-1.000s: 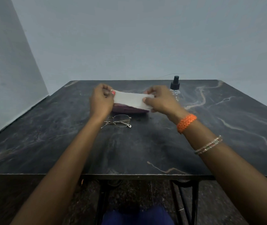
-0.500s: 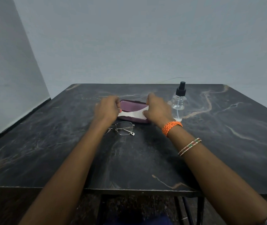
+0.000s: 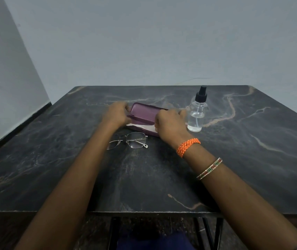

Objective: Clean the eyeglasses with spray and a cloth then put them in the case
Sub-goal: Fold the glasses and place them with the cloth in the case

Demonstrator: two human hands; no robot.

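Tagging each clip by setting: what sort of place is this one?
Probably a plain indoor room, not a workshop: a dark marble-patterned table on metal legs, bare pale walls, and only a few small items on it.

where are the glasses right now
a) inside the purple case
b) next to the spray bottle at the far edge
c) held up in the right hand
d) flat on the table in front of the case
d: the glasses lie on the table just nearer than the purple case, untouched by either hand.

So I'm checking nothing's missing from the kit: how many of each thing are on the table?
Eyeglasses: 1
Case: 1
Cloth: 1
Spray bottle: 1
Total: 4
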